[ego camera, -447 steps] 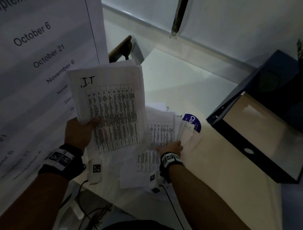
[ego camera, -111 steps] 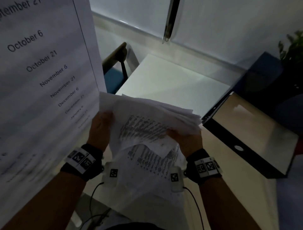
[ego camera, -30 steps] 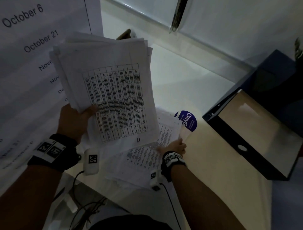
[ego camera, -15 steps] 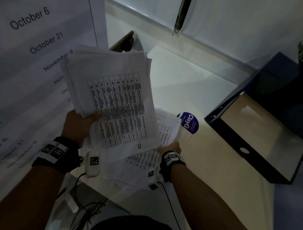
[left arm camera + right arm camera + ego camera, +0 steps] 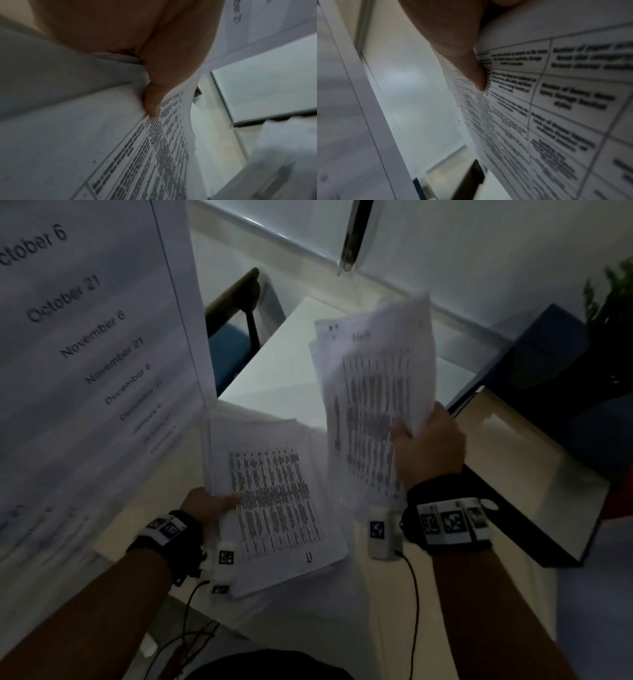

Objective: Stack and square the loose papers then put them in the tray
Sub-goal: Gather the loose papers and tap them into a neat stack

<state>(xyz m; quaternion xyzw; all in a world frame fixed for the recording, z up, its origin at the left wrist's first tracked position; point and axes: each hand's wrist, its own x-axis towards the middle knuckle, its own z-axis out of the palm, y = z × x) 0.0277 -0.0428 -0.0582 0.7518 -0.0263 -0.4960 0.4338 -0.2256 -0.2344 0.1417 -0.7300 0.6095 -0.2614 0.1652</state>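
Observation:
My left hand grips a thick stack of printed papers by its left edge, low over the table; the left wrist view has the thumb pressed on the top sheet. My right hand holds a second bundle of printed sheets raised and tilted, to the right of the stack. Its thumb pinches those sheets in the right wrist view. The black tray with a pale inside stands to the right of that hand.
A large poster with dates stands close on the left. Beyond the white table stands a chair with a blue seat. A dark blue box and a plant are behind the tray. Cables hang from my wrists.
My right hand has lifted a bundle of sheets off the table and raised it. My left hand has lowered its stack toward the table. The camera view has shifted.

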